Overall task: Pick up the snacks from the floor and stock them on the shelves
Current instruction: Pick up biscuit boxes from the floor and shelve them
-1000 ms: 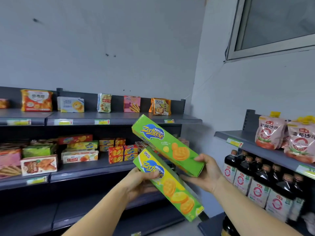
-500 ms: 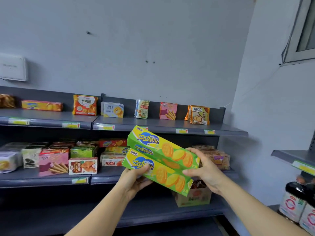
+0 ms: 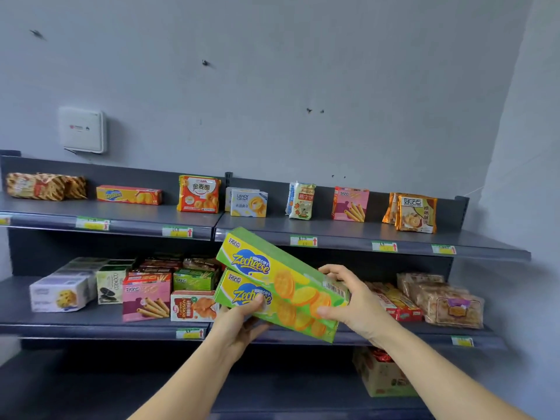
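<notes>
Left hand (image 3: 242, 322), right hand (image 3: 354, 304) clasp seemingly stacked boxes (image 3: 272, 268).

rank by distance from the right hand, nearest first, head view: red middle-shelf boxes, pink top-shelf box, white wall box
1. red boxes, just right of the right hand
2. pink box, straight above it
3. white wall box, far upper left

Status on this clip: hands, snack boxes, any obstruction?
Left hand grips lower Zecheese box; right hand holds the right ends of both. Upper Zecheese box stacked on it, unshelved. Middle shelf spot behind them hidden.
</notes>
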